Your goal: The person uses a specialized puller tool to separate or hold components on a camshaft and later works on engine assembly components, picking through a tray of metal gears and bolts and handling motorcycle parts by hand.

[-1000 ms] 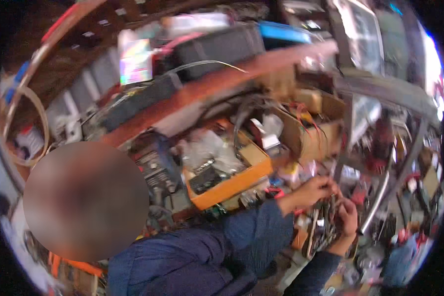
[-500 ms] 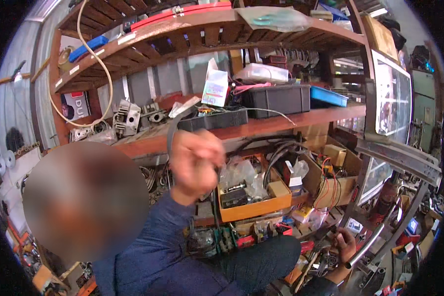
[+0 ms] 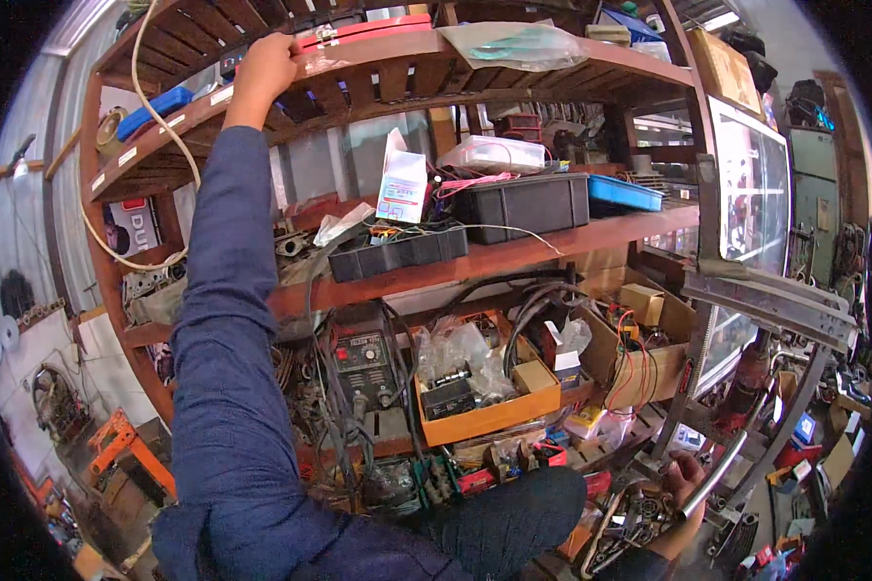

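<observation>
Our left hand (image 3: 268,66) was lower before; now it is up at the top shelf (image 3: 402,52), at the left end of the red case (image 3: 383,27). The long case lies left to right along the front edge, clasp (image 3: 327,35) facing us. We can't tell if those fingers grip. Our right hand (image 3: 686,481) curls by a metal pipe (image 3: 715,474), grip unclear.

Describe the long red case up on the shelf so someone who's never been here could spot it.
Find the big brown shelving rack and look up to its upper shelf. Along the front edge, just right of the raised left hand, lies the long, flat red case. Its red colour and metal latch distinguish it from the clear plastic bag beside it.
</observation>
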